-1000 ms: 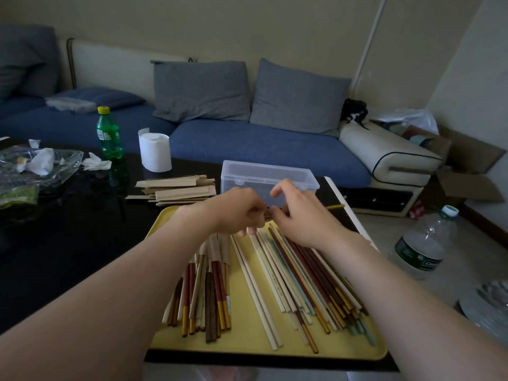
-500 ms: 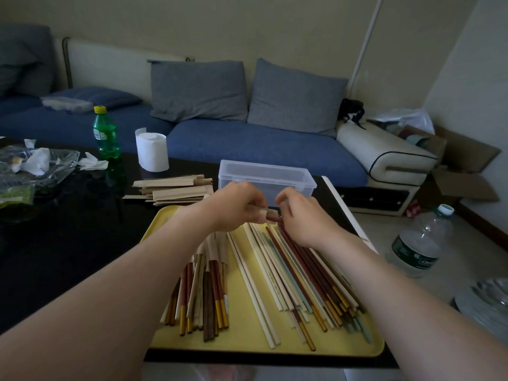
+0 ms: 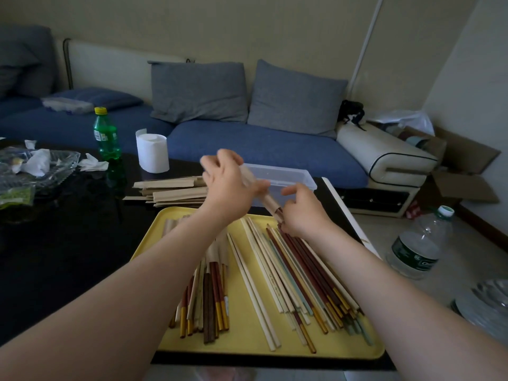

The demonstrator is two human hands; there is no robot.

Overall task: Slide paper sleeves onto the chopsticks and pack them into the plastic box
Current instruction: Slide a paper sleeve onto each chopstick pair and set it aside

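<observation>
My left hand (image 3: 229, 188) grips a beige paper sleeve (image 3: 268, 199) raised above the yellow tray (image 3: 244, 336); a dark red chopstick tip pokes from the sleeve's lower end. My right hand (image 3: 301, 213) pinches that chopstick at the top of the bare chopstick pile (image 3: 299, 279). Sleeved chopsticks (image 3: 209, 292) lie on the tray's left half, partly under my left forearm. The clear plastic box (image 3: 286, 176) stands just behind both hands. Loose paper sleeves (image 3: 170, 189) are stacked left of the box.
On the black table (image 3: 55, 243) stand a green bottle (image 3: 105, 136), a toilet roll (image 3: 152, 152) and a glass dish with tissues (image 3: 35, 166). A water bottle (image 3: 420, 243) stands on the floor at right. A blue sofa (image 3: 261, 144) runs behind the table.
My left hand has lifted up and away from the tray, carrying the sleeve along the chopstick. My right hand stayed low at the pile's top end.
</observation>
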